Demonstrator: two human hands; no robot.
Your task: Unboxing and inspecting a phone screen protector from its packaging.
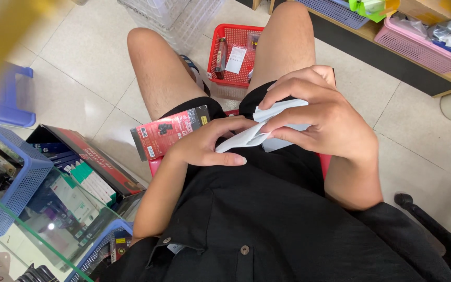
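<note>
I sit with my legs apart, looking down at my lap. My left hand (207, 143) holds a small red and black product box (168, 131) against my left thigh, and its fingers also touch a white wrapper (246, 137). My right hand (322, 117) pinches the upper part of that same white wrapper, fingers curled over it. Both hands meet over my black shorts, and part of the wrapper is hidden under my right fingers.
A red basket (224, 42) with small packaged items stands on the tiled floor between my knees. Blue baskets (19, 193) and a red-edged box (92, 156) of boxed goods sit at the left under a glass pane. A pink basket (418, 49) rests on a low shelf at top right.
</note>
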